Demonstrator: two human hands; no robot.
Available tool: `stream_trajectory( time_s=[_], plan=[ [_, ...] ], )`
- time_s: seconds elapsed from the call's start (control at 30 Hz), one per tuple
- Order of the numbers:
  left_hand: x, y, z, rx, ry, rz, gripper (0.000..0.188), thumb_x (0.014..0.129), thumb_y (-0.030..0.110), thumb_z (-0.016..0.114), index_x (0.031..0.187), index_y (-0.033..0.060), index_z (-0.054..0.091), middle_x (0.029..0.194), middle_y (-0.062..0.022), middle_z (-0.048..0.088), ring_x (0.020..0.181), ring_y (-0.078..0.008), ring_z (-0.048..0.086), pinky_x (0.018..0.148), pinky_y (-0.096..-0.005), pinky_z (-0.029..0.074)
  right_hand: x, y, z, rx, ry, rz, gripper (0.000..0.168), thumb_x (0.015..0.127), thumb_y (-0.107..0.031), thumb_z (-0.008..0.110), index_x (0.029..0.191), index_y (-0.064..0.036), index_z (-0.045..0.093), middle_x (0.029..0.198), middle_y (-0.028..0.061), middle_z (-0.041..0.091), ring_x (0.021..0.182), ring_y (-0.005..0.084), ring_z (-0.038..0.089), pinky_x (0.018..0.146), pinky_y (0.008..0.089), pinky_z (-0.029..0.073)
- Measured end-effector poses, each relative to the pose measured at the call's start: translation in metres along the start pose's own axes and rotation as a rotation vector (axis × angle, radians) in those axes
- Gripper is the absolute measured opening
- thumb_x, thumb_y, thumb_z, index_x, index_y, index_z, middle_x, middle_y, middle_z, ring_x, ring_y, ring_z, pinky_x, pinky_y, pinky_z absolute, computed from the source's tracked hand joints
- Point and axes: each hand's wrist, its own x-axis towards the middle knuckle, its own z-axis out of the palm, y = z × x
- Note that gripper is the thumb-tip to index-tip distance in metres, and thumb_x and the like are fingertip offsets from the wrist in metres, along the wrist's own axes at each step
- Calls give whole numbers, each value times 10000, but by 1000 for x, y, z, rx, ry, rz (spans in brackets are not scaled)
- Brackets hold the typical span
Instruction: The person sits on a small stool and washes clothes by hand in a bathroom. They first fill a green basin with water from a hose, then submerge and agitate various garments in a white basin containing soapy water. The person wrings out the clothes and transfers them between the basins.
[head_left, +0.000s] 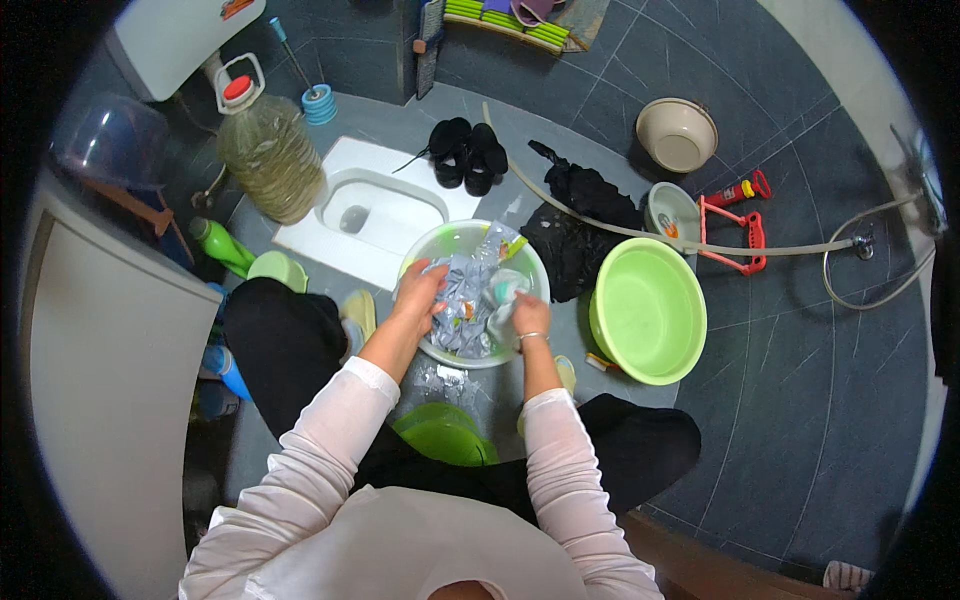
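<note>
A pale basin (534, 262) of water stands on the floor before me, holding wet grey cloth (466, 281) with a small orange and green print. My left hand (421, 294) is at the basin's left side, its thumb and fingers on the edge of this cloth. On the right, my right hand (530, 316) is closed on a whitish wet bundle (502, 300) with a teal patch; its exact kind is unclear. A clear plastic packet (496, 241) with yellow-green parts lies at the far rim. Part of the cloth is hidden under my hands.
Right of the basin stands a green tub (649, 311), beside black wet clothing (577, 217) crossed by a hose (600, 225). Beyond are a squat toilet (382, 202), black shoes (466, 154) and a large plastic jug (270, 157). A green stool (446, 433) lies between my knees.
</note>
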Motion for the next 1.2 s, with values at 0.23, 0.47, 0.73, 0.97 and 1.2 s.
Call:
stream_trajectory(
  time_s=[0.23,0.47,0.73,0.97,1.2],
  plan=[
    [17,-35,-6,-125,-128,-180,373,791,188,590,1127,114,446,977,-20,513,879,-147,508,728,-384,402,17,-51,-24,76,122,-45,275,738,-273,636,767,1,639,685,114,637,623,202,583,629,321,456],
    [91,-111,16,-98,-95,-430,252,833,240,545,1059,140,498,885,-3,542,807,-148,535,663,-356,425,42,87,68,-375,88,-372,219,683,-182,639,866,-69,599,804,131,544,797,298,552,707,399,447],
    [119,-136,32,11,-193,-447,307,876,281,521,1128,112,477,922,-40,540,834,-161,536,684,-339,462,90,149,132,-845,-566,40,280,679,-150,622,958,-126,636,906,160,585,903,314,559,764,407,457],
    [110,-114,73,-312,-246,-608,480,860,503,443,1121,103,491,968,-80,566,861,-218,560,779,-394,468,53,34,68,-318,-203,-221,272,683,-15,546,935,-63,635,847,137,566,820,302,541,769,369,434],
    [109,-88,82,-626,-486,-662,646,806,643,411,1123,92,523,1041,-100,585,930,-255,569,823,-402,464,-14,-67,-3,54,-86,-383,334,646,24,482,934,-53,635,785,130,559,740,291,552,683,335,448]
  ],
)
